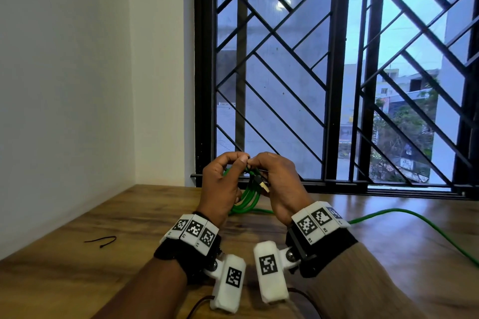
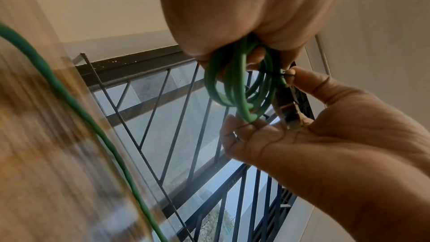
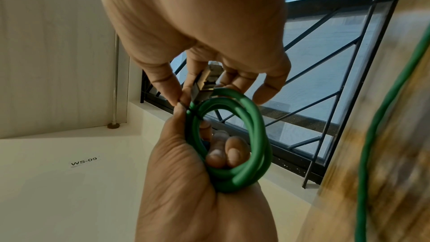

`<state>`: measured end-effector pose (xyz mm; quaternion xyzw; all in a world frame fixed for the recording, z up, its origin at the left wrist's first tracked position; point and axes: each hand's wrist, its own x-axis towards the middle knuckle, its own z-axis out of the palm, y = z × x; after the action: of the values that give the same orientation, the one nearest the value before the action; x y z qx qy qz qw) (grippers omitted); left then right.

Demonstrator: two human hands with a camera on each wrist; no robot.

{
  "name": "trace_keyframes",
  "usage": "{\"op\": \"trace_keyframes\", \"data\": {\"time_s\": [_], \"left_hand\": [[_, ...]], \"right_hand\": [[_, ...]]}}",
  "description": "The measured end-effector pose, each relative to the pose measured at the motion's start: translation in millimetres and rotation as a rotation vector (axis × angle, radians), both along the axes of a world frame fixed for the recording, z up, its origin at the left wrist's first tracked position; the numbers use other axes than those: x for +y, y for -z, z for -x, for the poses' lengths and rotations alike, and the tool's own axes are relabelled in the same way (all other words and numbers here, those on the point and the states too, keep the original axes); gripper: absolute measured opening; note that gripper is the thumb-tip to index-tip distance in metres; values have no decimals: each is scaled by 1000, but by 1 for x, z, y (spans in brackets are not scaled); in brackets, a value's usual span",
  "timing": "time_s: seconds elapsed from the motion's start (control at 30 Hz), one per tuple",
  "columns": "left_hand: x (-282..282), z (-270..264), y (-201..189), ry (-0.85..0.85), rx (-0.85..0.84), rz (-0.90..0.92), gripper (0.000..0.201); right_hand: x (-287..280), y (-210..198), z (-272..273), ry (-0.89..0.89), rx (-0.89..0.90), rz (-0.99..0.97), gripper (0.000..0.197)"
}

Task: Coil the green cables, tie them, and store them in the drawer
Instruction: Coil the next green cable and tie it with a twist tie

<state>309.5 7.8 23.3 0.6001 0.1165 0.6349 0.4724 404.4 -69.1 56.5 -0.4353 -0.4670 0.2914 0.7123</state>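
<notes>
The coil of round green rubber-sheathed cable hangs in the air just above the wooden table, near the window end, gathered into several loops. I judge it light and springy: the loops want to fan open, so I keep them bunched where they cross rather than holding a single strand. My left hand has its fingers curled through the middle of the coil and closed round the bundle, which the right wrist view shows plainly. A thin black cable tie circles the strands near the top, and my right hand pinches its end between thumb and forefinger, the other fingers loosely curved beside the metal-shelled plug that sticks out of the coil. The tie is slick and narrow, so a fingertip pinch close to its head seems the surest hold; the plug is the only stiff part and should not take the strain. A second green cable trails uncoiled across the table to the right, and a spare black tie lies on the left. No drawer is in view.
</notes>
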Motion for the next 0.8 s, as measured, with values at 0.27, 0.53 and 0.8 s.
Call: {"op": "trace_keyframes", "data": {"time_s": [0.27, 0.53, 0.8], "left_hand": [[-2, 0, -1, 3, -16, 10, 12], [-3, 1, -1, -6, -5, -23, 12], [-3, 1, -1, 26, 4, 12, 14]], "right_hand": [[1, -1, 1, 3, 11, 13, 21], [3, 0, 1, 8, 9, -14, 16], [3, 0, 1, 4, 21, -23, 14]]}}
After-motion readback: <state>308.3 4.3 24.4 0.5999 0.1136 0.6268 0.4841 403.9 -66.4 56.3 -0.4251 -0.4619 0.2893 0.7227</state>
